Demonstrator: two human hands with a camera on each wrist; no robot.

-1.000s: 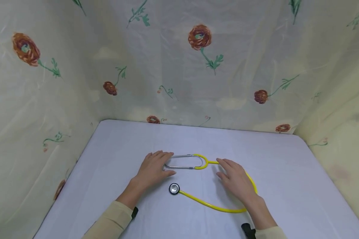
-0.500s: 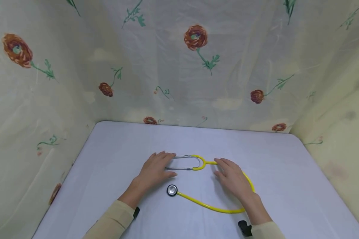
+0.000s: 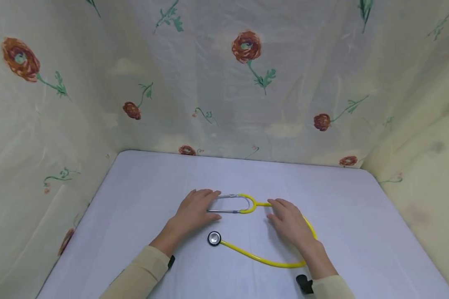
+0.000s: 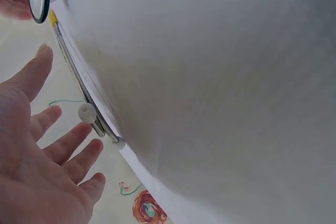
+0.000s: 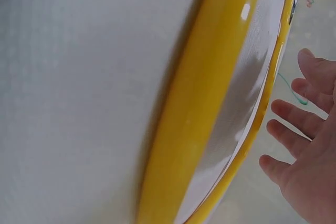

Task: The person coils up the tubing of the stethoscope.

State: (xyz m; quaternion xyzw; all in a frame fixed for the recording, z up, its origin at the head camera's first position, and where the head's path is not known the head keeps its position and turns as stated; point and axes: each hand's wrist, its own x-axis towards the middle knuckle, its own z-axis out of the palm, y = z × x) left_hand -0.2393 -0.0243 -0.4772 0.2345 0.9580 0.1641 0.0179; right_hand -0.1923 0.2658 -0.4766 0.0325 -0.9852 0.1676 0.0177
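A stethoscope with yellow tubing (image 3: 263,260) lies in a loop on the white table. Its round chestpiece (image 3: 214,238) sits nearer the person, and its metal ear tubes (image 3: 224,211) point left. Over the ear-tube end spreads my left hand (image 3: 195,209), which hides the tips in the head view. In the left wrist view its fingers are loosely extended beside a pale eartip (image 4: 87,113), with nothing gripped. My right hand (image 3: 289,222) is above the tubing right of the yellow fork, fingers spread and relaxed. The right wrist view shows those fingers (image 5: 296,116) apart from the tube.
A white-covered table (image 3: 153,174) bears the stethoscope. Behind it and at both sides hang curtains (image 3: 209,83) printed with red-brown flowers. Black straps (image 3: 304,284) show at the wrists, below beige sleeves.
The view shifts slightly, so the table and stethoscope appear a little further left. Both hands keep nearly the same pose over the stethoscope.
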